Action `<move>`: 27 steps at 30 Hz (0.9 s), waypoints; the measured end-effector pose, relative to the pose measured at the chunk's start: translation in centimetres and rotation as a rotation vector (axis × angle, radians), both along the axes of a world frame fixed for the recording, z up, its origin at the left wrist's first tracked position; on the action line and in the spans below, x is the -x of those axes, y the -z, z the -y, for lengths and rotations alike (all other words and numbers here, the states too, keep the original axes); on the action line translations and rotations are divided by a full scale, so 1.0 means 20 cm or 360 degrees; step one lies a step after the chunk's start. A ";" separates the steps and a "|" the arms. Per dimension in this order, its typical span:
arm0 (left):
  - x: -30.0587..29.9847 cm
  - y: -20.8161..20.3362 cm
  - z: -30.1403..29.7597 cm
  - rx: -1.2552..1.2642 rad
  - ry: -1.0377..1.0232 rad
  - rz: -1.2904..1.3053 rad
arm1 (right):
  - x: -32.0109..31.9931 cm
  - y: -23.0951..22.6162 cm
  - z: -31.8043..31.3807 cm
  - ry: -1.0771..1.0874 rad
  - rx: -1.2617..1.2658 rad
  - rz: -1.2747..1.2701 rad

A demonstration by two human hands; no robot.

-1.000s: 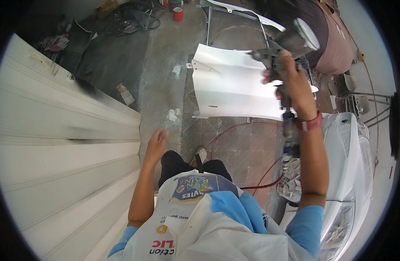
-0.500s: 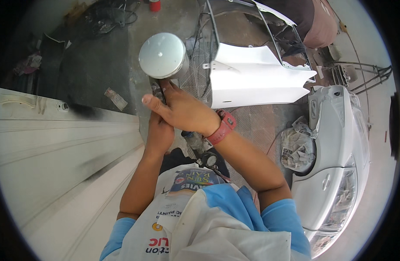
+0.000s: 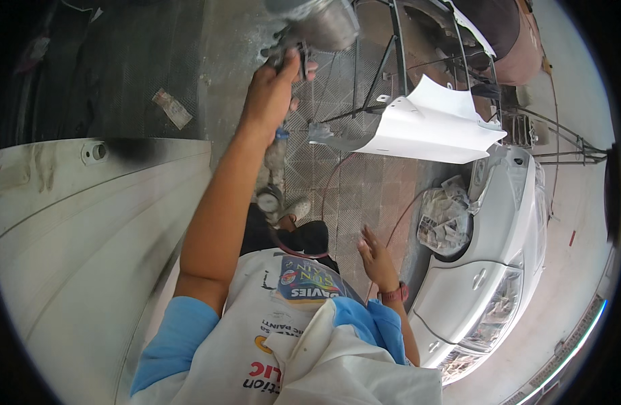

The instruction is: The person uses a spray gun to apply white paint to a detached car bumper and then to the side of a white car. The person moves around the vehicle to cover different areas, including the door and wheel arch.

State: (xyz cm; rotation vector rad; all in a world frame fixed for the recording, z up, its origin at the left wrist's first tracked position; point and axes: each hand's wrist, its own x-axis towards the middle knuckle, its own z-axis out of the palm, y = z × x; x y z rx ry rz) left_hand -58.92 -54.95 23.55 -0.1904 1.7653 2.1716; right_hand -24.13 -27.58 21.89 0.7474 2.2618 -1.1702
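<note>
My left hand [image 3: 270, 101] is wrapped round the grip of a spray gun [image 3: 283, 50], held out far ahead at the top. The gun's grey metal cup [image 3: 327, 27] is tilted and partly cut off by the upper edge. Below the grip hangs a round gauge [image 3: 268, 200] with a hose, near my legs. My right hand [image 3: 380, 262], with a red watch at the wrist, is low on the right, empty, fingers stretched out. Nearest ahead of the gun, to its right, a white car fender [image 3: 432, 128] rests on a black metal stand [image 3: 398, 47].
A large white panel [image 3: 88, 229] with a dark smudge stands close on the left. To the right is a white car [image 3: 489, 250], its wheel covered in newspaper [image 3: 445, 219]. A red hose [image 3: 325, 192] crosses the tiled floor. A paper scrap [image 3: 172, 108] lies at upper left.
My right hand has left the gun and dropped down to the right. My left hand has carried the gun forward and up, tilting its cup. The view has shifted, with the fender appearing farther right.
</note>
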 end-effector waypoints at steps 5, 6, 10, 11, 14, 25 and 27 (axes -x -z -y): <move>0.16 -0.01 0.05 -0.0064 0.0474 -0.0152 | -0.61 0.17 -0.19 -0.0033 -0.0394 0.0578; 0.17 0.01 0.04 -0.0103 0.0548 -0.0141 | -0.72 0.18 -0.20 -0.0007 -0.0424 0.0675; 0.13 0.12 0.00 -0.0321 0.0750 -0.0046 | -1.02 0.29 -0.22 0.0030 -0.0418 0.0807; 0.12 0.17 -0.01 -0.0315 0.0823 0.0015 | -1.07 0.30 -0.23 0.0053 -0.0387 0.0826; 0.07 0.34 -0.02 -0.0241 0.0909 0.0145 | -1.16 0.32 -0.24 0.0084 -0.0329 0.0864; -0.05 1.65 -0.17 0.0177 0.1042 0.0440 | -1.11 0.44 -0.31 0.0236 -0.0167 0.1018; -0.06 1.93 -0.22 0.0273 0.1025 0.0424 | -1.09 0.48 -0.34 0.0246 -0.0155 0.1074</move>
